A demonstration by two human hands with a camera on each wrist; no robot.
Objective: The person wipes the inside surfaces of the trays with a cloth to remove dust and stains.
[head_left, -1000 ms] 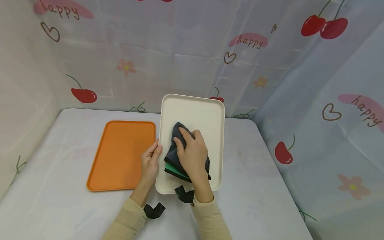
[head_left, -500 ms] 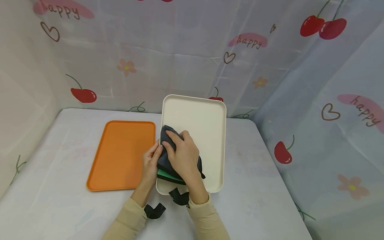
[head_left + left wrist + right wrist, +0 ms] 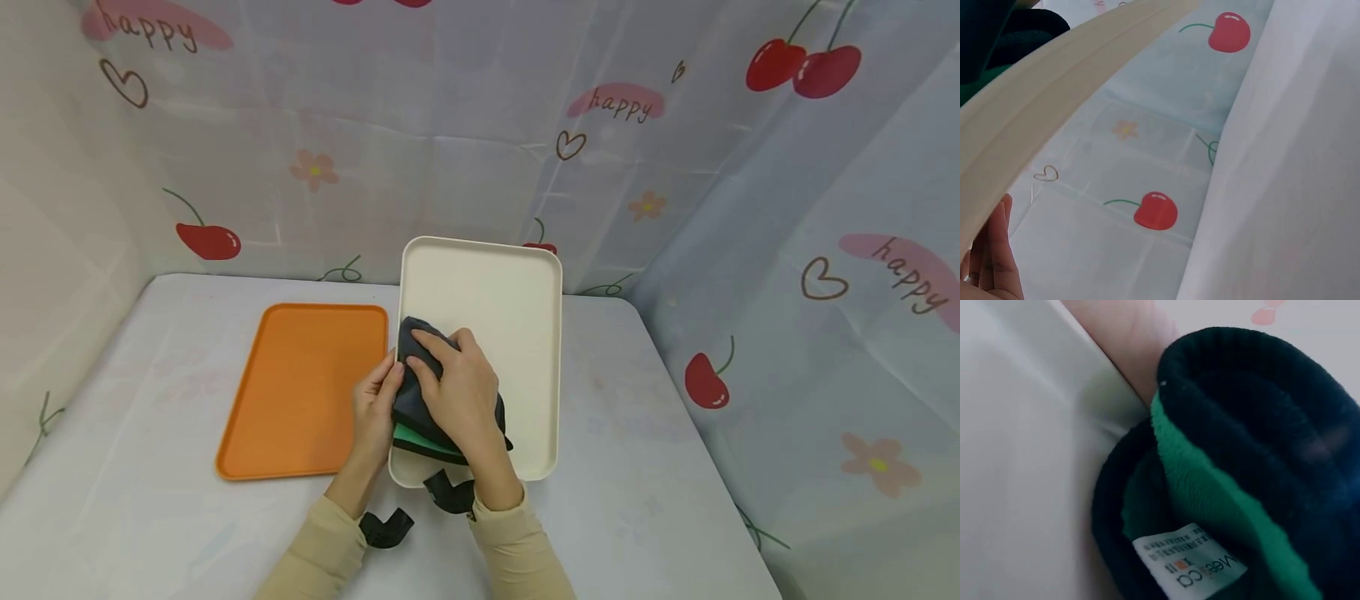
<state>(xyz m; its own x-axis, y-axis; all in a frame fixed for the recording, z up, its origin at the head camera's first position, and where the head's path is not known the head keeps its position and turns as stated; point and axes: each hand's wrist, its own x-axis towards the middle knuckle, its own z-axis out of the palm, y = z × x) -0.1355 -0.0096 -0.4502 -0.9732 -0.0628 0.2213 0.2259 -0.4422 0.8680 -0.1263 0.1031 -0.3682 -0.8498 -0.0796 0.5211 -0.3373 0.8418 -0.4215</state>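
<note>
A cream tray [image 3: 517,333] is held up on its edge, tilted, by my left hand [image 3: 372,408], thumb over its left rim and fingers behind. In the left wrist view those fingers [image 3: 1000,256] show under the tray's edge [image 3: 1079,69]. My right hand [image 3: 459,387] grips a folded dark grey cloth [image 3: 423,408] with green lining and holds it against the tray's inner face, close to the left rim. A white printed label [image 3: 1191,562] hangs between the cloth's green layers in the right wrist view. The right palm side is hidden.
An orange tray [image 3: 307,392] lies flat on the white-covered table [image 3: 645,467], left of the cream one. A printed curtain [image 3: 465,167] closes off the back and right. Black wrist mounts [image 3: 386,528] sit at both cuffs.
My right hand has shifted left with the cloth, from mid-tray to the left rim beside my left thumb. Over the last half second both hands hardly move.
</note>
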